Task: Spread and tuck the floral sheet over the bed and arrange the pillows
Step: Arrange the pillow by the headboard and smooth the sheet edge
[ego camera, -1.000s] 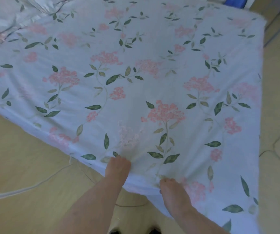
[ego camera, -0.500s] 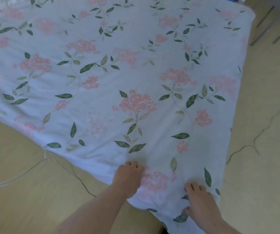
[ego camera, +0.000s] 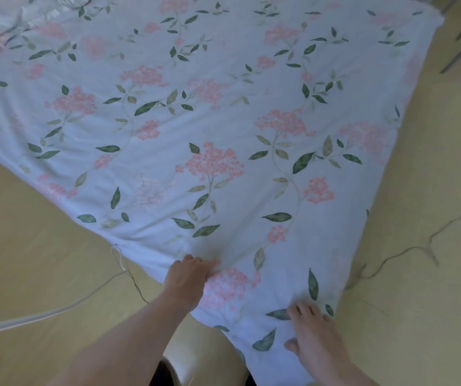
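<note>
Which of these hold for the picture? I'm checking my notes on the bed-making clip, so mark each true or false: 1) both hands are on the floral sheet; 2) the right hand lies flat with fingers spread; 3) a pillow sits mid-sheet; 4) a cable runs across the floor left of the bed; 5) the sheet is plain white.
1) True: the left hand and right hand both touch the floral sheet.
2) True: it lies palm down near the corner.
3) False: no pillow shows on the sheet.
4) True: a pale cable crosses the floor on that side.
5) False: it carries pink flowers and green leaves.
</note>
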